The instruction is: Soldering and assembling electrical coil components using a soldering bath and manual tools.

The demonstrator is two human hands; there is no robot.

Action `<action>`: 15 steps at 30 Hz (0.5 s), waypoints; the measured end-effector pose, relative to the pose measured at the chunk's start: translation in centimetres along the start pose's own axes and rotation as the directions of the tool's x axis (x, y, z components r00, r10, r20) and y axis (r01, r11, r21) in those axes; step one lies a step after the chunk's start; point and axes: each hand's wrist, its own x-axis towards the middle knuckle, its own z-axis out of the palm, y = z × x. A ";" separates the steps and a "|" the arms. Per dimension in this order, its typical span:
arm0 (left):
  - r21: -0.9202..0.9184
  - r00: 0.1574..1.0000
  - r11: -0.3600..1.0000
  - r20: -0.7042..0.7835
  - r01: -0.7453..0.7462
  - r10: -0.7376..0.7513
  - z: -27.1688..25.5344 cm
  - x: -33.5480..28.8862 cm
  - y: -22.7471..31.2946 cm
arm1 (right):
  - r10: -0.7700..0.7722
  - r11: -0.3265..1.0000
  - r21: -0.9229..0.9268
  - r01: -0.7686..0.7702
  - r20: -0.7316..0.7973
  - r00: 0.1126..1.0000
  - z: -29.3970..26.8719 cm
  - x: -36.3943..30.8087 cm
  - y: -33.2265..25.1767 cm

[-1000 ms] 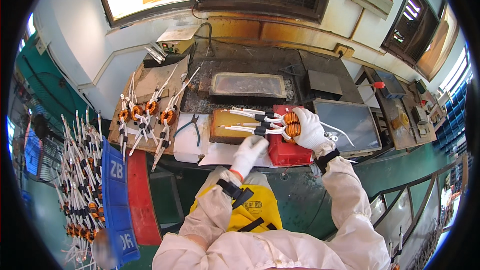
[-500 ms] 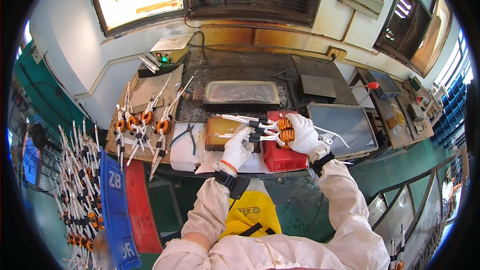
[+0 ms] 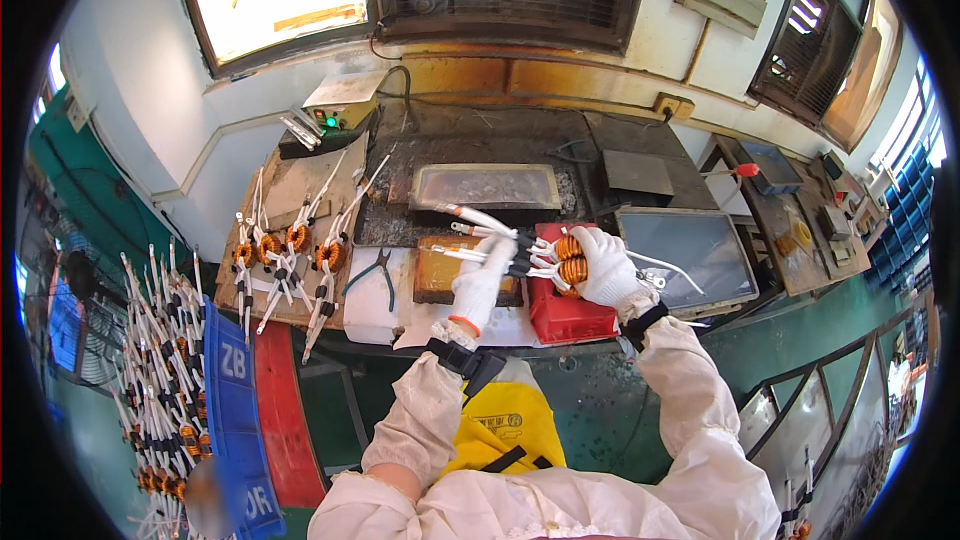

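Observation:
My gloved right hand [image 3: 608,268] is closed around a copper-wound toroidal coil [image 3: 571,270] with white sleeved leads. The coil is over a red box [image 3: 573,322]. My gloved left hand [image 3: 484,282] has its fingers around the coil's white leads [image 3: 470,217], which fan out to the left with metal terminals at their ends and black sleeves nearer the coil. Below the leads sits a shallow tray with an amber surface [image 3: 433,273], partly hidden by my left hand. More white leads [image 3: 670,268] stick out to the right of my right hand.
Pliers [image 3: 368,271] lie on white paper left of the amber tray. Several finished-looking coils [image 3: 298,238] rest on the left board. Behind is a rectangular pot [image 3: 485,186]; a grey-surfaced tray [image 3: 690,255] is at right. A blue crate [image 3: 235,390] and piled coils stand lower left.
My left hand has moved slightly up and right along the leads, and their free ends now tilt higher. My right hand stays on the coil.

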 end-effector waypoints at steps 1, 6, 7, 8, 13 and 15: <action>-0.318 0.993 0.941 0.000 0.115 -0.121 0.0 0.5 -0.6 | -0.013 1.000 -0.009 0.013 -0.001 1.000 0.1 0.1 -0.1; -0.441 0.945 0.882 -0.183 0.166 -0.269 0.1 1.7 -1.7 | -0.013 1.000 -0.007 0.013 0.001 1.000 0.2 0.1 0.0; -0.362 0.930 0.910 -0.221 0.202 -0.294 0.4 1.9 -1.3 | 0.000 1.000 -0.001 0.000 0.014 1.000 0.3 0.0 0.1; -0.280 0.913 0.929 -0.261 0.240 -0.315 0.6 1.9 -1.0 | 0.002 1.000 -0.002 -0.002 0.017 1.000 0.3 -0.2 0.2; -0.331 0.878 0.921 -0.354 0.204 -0.322 0.0 2.9 -3.3 | -0.016 1.000 -0.003 0.016 -0.008 1.000 0.5 -0.1 -0.1; -0.509 0.893 0.834 -0.244 0.213 -0.378 -0.1 2.6 -3.6 | -0.015 1.000 -0.007 0.015 -0.012 1.000 0.4 -0.1 -0.1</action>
